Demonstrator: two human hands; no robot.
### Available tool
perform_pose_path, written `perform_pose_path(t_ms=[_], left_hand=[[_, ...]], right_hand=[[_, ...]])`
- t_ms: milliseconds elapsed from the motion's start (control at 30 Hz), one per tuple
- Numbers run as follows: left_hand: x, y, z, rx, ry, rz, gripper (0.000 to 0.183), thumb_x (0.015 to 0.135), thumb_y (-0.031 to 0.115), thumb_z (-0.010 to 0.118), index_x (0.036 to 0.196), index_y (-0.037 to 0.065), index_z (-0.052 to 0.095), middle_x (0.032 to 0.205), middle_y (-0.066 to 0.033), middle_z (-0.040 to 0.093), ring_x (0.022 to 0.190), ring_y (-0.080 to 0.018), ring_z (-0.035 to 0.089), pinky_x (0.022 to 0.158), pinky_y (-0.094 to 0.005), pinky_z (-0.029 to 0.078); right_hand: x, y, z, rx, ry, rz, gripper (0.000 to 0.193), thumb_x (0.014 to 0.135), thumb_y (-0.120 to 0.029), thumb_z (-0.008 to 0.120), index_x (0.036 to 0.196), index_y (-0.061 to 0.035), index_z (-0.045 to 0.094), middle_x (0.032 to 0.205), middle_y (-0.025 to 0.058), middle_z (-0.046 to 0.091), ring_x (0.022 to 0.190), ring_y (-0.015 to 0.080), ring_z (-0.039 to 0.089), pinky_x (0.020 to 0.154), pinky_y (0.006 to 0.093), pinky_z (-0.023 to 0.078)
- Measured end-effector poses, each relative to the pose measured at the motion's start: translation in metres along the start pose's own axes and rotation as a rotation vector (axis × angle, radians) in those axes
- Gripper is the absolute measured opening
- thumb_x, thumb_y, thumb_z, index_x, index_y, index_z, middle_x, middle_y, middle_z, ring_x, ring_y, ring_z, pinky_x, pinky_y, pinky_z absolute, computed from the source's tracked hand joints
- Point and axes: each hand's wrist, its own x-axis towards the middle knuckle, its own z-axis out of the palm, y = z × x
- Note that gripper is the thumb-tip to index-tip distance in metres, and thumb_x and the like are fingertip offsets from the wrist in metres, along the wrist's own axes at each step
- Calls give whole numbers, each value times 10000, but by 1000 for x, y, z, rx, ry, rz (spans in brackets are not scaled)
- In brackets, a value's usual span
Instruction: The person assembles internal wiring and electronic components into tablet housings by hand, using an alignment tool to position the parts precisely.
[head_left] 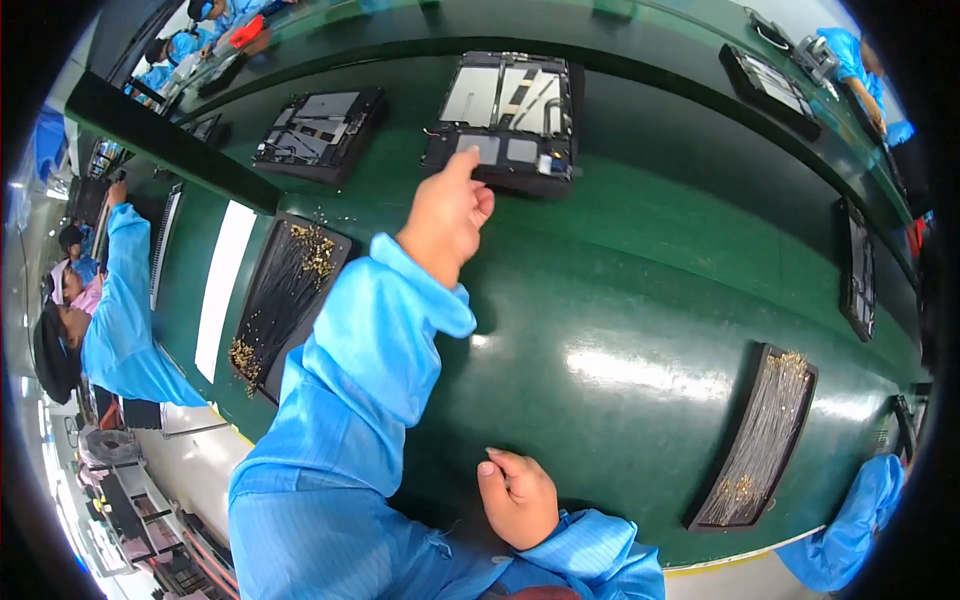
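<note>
My left hand [448, 218] reaches forward to the near edge of a black tray [545, 186]. Its index finger lies stretched over the edge, with the thumb and other fingers bent by the tray's near side. In that tray sits an opened flat electronic device [520, 100] with silvery panels and black strips. My right hand [522, 500] rests low over the green table near my body, its fingers curled in loosely with the thumb up; nothing shows in it. Left of my left forearm is a black tray of cables [285, 285] with gold-coloured ends.
A second opened device [318, 130] stands at the far left, others along the right [858, 265]. Another cable tray [755, 440] lies at right. A dark post [170, 145] and a raised ledge [640, 70] border the green table [600, 290]. Co-workers in blue sleeves [130, 310] are nearby.
</note>
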Motion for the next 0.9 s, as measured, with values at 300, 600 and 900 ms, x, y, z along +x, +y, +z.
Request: perform_pose_path(t_ms=[300,600,900], left_hand=[[-144,26,-87,773,-555,26,261,775,265,499,834,14,539,699,-9,538,570,-77,464,486,-203,373],[-139,31,-182,1622,373,1102,246,730,228,521,881,38,566,813,-112,551,802,-287,495,690,-373,392],[-121,50,-223,1522,295,1142,193,747,173,493,694,10,582,706,-129,565,718,-312,502,688,-392,381]], right_hand=[[-39,-1,14,298,-409,122,551,764,-91,534,1220,-42,229,849,79,573,699,98,516,631,226,418],[-56,-3,22,143,-659,195,398,784,-150,512,1127,-1,378,861,100,584,756,149,554,679,236,427],[-65,8,30,301,-532,338,350,787,-157,508,1100,-24,426,825,50,573,719,98,516,667,215,411]])
